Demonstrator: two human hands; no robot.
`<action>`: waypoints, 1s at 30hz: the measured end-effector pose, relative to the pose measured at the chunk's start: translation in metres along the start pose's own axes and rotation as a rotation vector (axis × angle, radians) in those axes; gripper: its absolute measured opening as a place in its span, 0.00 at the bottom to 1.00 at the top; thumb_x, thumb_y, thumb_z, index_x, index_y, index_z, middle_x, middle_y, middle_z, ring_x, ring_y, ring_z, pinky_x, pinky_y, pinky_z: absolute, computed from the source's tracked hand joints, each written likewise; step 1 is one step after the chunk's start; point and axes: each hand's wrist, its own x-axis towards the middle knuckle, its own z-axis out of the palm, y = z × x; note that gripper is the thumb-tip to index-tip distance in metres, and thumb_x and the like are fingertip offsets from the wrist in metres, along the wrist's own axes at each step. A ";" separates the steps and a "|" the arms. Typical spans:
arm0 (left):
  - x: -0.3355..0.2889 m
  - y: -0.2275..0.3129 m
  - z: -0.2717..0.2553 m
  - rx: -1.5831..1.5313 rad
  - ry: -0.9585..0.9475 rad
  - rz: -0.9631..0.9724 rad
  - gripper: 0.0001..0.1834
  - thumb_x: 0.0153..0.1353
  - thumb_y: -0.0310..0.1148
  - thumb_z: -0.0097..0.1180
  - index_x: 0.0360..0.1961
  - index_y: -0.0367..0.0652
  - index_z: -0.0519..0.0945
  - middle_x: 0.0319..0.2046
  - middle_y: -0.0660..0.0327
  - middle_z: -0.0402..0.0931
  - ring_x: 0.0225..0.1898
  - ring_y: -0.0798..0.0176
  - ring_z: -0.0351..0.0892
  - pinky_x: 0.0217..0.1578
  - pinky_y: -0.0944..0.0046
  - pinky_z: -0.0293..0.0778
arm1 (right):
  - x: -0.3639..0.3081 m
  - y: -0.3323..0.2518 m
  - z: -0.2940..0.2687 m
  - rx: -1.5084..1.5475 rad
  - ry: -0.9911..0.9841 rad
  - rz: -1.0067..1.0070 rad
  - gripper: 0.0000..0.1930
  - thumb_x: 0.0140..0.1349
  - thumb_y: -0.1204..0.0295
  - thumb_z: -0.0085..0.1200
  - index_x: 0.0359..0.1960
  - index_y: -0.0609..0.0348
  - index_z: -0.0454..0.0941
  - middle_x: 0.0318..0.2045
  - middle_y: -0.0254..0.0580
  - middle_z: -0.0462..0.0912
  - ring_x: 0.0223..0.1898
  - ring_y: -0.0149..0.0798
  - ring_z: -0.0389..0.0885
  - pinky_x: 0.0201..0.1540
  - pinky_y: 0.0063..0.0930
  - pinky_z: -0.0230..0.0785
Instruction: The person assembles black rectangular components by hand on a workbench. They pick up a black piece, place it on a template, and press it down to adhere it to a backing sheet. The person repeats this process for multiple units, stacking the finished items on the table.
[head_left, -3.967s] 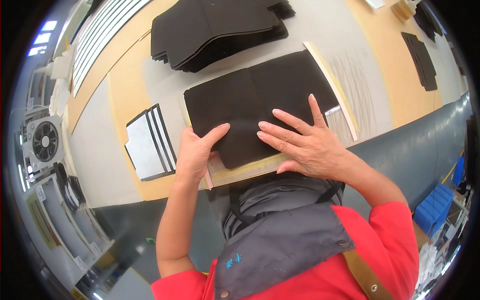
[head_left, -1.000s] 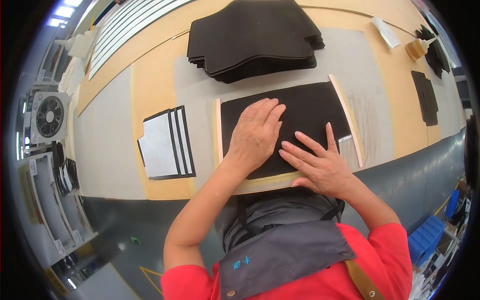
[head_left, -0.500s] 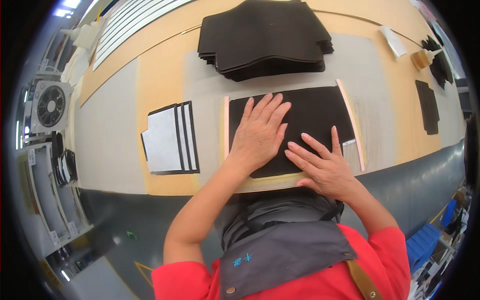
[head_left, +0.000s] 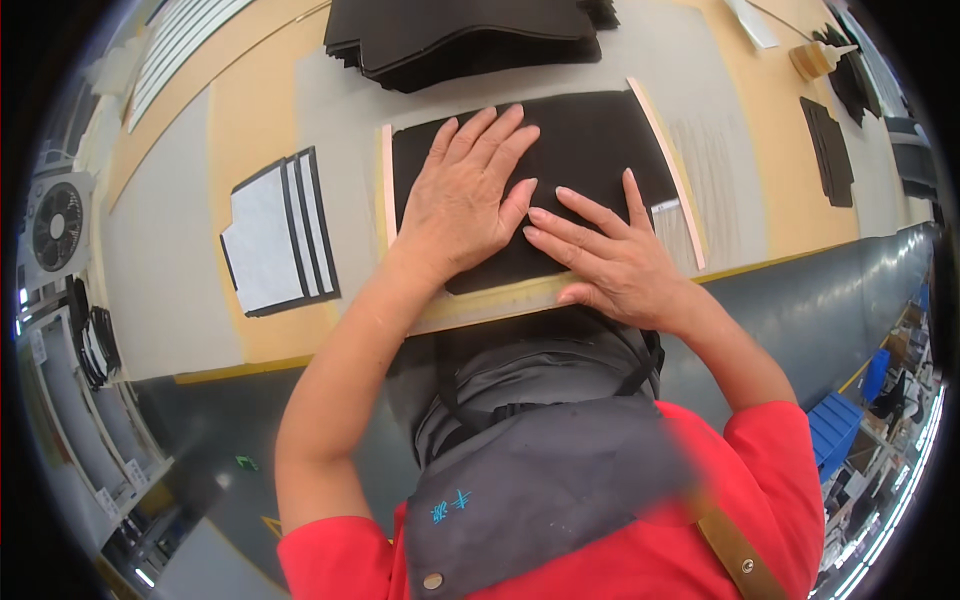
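Rested left hand and right hand on black panel with fingers loosely apart, between pale pink strips.

Head-worn fisheye, facing down from above, near range over worktable.

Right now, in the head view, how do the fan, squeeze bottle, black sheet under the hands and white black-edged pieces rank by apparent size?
1. Black sheet, partly covered by the left hand and right hand
2. White black-edged pieces, taken together
3. Fan
4. Squeeze bottle
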 end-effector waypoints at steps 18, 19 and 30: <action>-0.020 0.022 -0.008 0.052 -0.036 0.025 0.41 0.70 0.53 0.59 0.75 0.39 0.66 0.76 0.48 0.62 0.78 0.43 0.58 0.77 0.40 0.53 | -0.032 0.005 -0.039 0.061 -0.035 0.034 0.35 0.76 0.40 0.41 0.78 0.43 0.65 0.77 0.29 0.66 0.81 0.41 0.56 0.80 0.69 0.25; -0.029 0.034 -0.012 0.024 -0.030 0.030 0.41 0.70 0.53 0.60 0.75 0.38 0.66 0.76 0.47 0.62 0.78 0.42 0.57 0.77 0.39 0.53 | -0.031 0.010 -0.043 0.069 0.026 0.065 0.35 0.76 0.40 0.40 0.78 0.43 0.65 0.78 0.30 0.65 0.81 0.41 0.55 0.81 0.69 0.25; -0.079 0.084 -0.015 -0.016 -0.127 0.037 0.48 0.64 0.55 0.65 0.76 0.34 0.64 0.75 0.47 0.62 0.78 0.45 0.57 0.76 0.43 0.56 | 0.011 0.013 -0.024 -0.063 -0.098 -0.090 0.40 0.72 0.35 0.39 0.79 0.43 0.63 0.79 0.27 0.63 0.82 0.39 0.52 0.81 0.70 0.21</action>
